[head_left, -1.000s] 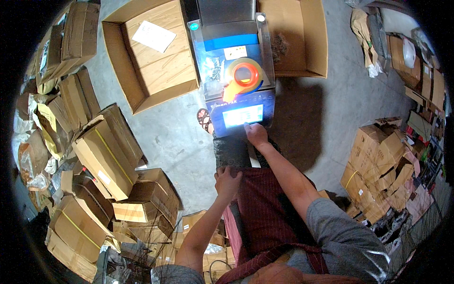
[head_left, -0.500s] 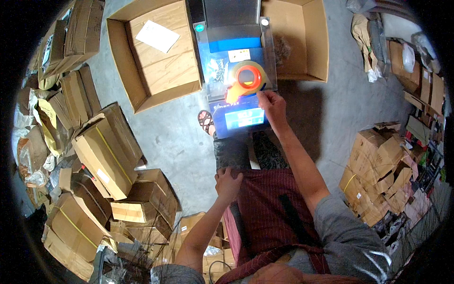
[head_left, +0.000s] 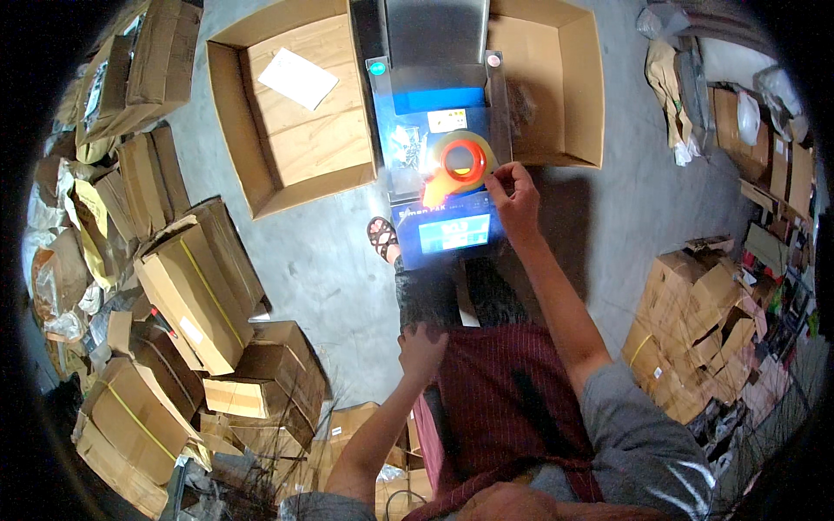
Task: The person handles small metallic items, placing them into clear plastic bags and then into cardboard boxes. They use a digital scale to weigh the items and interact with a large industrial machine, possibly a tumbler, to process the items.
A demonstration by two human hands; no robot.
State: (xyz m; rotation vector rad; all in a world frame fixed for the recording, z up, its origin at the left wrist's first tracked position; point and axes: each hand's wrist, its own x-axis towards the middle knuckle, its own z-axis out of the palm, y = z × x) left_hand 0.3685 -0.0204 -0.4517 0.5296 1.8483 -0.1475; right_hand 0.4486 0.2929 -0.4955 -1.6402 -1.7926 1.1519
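Observation:
A blue machine (head_left: 439,191) with a lit screen (head_left: 454,232) stands in front of me. On its top lies an orange tape dispenser (head_left: 441,188) holding a roll of clear yellowish tape (head_left: 473,143). My right hand (head_left: 516,200) is at the machine's right edge, its fingertips pinched together close to the roll. What they hold, if anything, is too small to make out. Over the edge of the dark red striped apron (head_left: 504,391), at my left knee, my left hand (head_left: 423,349) rests with its fingers loosely spread and nothing in them. A small clear plastic packet (head_left: 407,146) lies left of the dispenser.
An open cardboard box (head_left: 304,148) with a white sheet (head_left: 298,78) inside stands left of the machine; another open box (head_left: 565,87) stands right. Stacked cartons (head_left: 195,295) fill the left side. Flattened cardboard (head_left: 686,321) and plastic wrap lie on the right.
My right hand has shifted slightly right and down in the picture, with its fingers still pinched. The whole view has moved a little; my left hand stays on the apron.

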